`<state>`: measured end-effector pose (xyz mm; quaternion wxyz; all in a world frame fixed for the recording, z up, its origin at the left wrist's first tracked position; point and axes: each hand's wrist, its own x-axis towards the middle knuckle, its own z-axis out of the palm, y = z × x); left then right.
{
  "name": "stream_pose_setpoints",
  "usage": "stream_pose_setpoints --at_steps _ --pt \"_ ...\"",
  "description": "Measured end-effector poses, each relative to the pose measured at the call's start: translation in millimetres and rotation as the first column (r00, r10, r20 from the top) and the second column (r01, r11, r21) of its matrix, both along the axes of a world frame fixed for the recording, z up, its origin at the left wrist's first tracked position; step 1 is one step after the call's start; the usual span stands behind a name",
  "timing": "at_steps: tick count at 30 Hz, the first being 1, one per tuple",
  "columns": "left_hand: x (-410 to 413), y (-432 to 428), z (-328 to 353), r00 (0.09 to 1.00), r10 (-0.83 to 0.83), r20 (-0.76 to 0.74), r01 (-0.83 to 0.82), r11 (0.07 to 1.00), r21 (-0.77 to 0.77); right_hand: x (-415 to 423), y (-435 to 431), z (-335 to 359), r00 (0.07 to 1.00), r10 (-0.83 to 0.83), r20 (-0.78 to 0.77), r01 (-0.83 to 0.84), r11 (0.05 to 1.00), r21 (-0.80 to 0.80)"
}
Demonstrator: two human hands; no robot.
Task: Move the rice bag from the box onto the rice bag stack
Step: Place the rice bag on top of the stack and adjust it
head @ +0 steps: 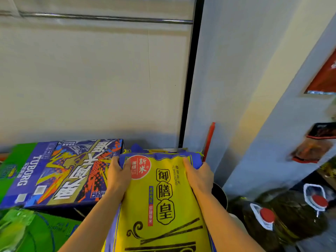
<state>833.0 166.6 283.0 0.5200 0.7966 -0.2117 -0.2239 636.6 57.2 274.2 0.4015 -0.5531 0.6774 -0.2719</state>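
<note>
floor point(309, 244) | two dark oil jugs point(283, 220) with red caps standing on it, right | blue Tuborg carton point(60, 175) lying flat, left, support beneath hidden

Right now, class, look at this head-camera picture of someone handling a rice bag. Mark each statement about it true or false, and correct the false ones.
1. Both hands grip the rice bag. True: the left hand and right hand hold its far corners.
2. The rice bag is mostly red. False: it is mostly yellow with a blue border.
3. A Tuborg carton lies to the left of the bag. True.
4. The bottles at the right have green caps. False: their caps are red.
5. Only one hand touches the bag. False: both do.
</note>
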Motion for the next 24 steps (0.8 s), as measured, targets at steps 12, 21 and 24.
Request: stream_pose_setpoints --at_steps 12,21,24 --pt "-55 31 -8 0.831 -0.400 0.386 0.145 0.826 0.544 3 57 -10 0.825 0.322 -0.464 -0.433 0.888 -0.153" --pt "-79 40 -17 0.777 -0.445 0.445 0.103 0.788 0.607 9 61 -17 0.696 0.474 -0.540 -0.594 0.802 -0.062" --pt "-83 48 -17 0.780 -0.437 0.448 0.091 0.787 0.610 6 63 -19 0.698 0.473 -0.538 -0.605 0.792 -0.089"
